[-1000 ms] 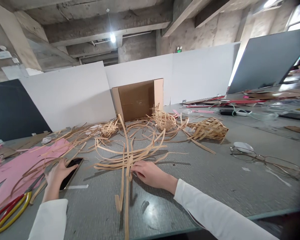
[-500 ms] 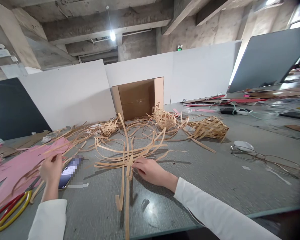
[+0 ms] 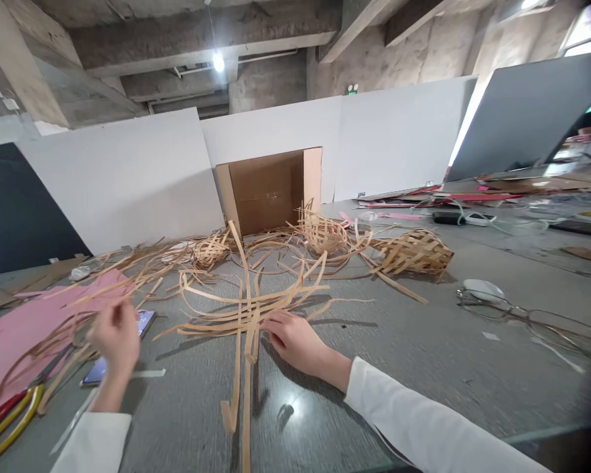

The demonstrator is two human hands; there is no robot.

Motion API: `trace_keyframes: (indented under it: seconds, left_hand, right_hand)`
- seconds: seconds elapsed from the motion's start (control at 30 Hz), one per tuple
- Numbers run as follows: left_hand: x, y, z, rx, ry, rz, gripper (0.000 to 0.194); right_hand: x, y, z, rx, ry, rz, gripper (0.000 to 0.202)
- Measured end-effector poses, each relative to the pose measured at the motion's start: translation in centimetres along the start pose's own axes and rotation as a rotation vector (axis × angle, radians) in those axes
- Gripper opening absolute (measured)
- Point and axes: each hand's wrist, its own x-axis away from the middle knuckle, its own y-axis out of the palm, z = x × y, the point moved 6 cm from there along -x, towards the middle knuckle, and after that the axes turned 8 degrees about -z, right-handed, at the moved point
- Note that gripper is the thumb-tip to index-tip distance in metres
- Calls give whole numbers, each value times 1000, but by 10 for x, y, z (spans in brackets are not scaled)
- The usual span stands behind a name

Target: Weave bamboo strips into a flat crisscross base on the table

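Flat bamboo strips [image 3: 215, 320] cross each other in a loose woven pattern on the grey table. At the right side of the crossing, my right hand [image 3: 293, 338] is closed, its fingertips pinching a bamboo strip. Two long strips run from the crossing toward me, one with a folded end. My left hand [image 3: 117, 335] is raised to the left of the weave, slightly blurred, with its fingers curled together; what they hold, if anything, I cannot make out. A phone [image 3: 96, 372] lies partly hidden behind the left wrist.
Woven bamboo pieces [image 3: 416, 251] and loose strips lie farther back, before an open cardboard box [image 3: 268, 190]. Eyeglasses [image 3: 526, 315] and a white mouse [image 3: 483, 290] are at right. Yellow-and-red handled scissors [image 3: 17, 424] and pink sheets [image 3: 20, 335] lie at left.
My left hand has moved a little to the right, toward the weave, and now covers part of the phone. The right hand stays at the crossing. The view has shifted slightly.
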Motion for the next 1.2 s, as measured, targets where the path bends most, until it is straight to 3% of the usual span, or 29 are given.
trace_keyframes:
  seconds: [0.17,0.23,0.3,0.5,0.7,0.97,1.2]
  left_hand:
    - [73,31,98,208,611,-275,10]
    - [98,37,126,278,796,-403,14]
    - [113,42,142,318,900,-508,17]
    - [118,64,147,348,846,-714,16]
    - [119,74,146,392,790,-813,15]
    - [120,79,141,441,747,-846,15]
    - [115,99,146,482,717,-880,32]
  right_hand:
    - [0,2,-1,-18,29,37,32]
    - [0,3,-2,-29,21,46,34]
    - [0,4,-4,-42,7,51,34]
    - [0,9,-12,-31,-55,-1,20]
    - [3,-1,-16,-5,-49,61,11]
    - [2,-3,-13,46,-50,113,21]
    - [2,8,-6,236,4,95,40]
